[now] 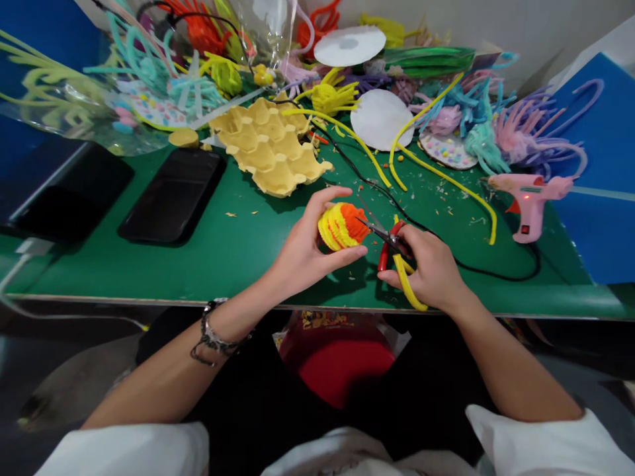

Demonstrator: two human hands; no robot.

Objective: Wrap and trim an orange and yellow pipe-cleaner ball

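My left hand (305,248) is closed round a small ball wound from yellow and orange pipe cleaner (342,226), held just above the green table (149,271). My right hand (431,268) grips red-handled scissors (389,239) together with a yellow pipe cleaner (409,287) that sticks out below my fingers. The scissor blades point left and touch the orange end of the ball. A bracelet sits on my left wrist.
A yellow egg carton (268,145), two dark phones (173,192) (69,195), a pink glue gun (530,195) with its black cord, white paper discs (380,119), long yellow pipe cleaners (446,175) and piles of coloured pipe-cleaner craft lie on the table. A red bag (337,363) rests in my lap.
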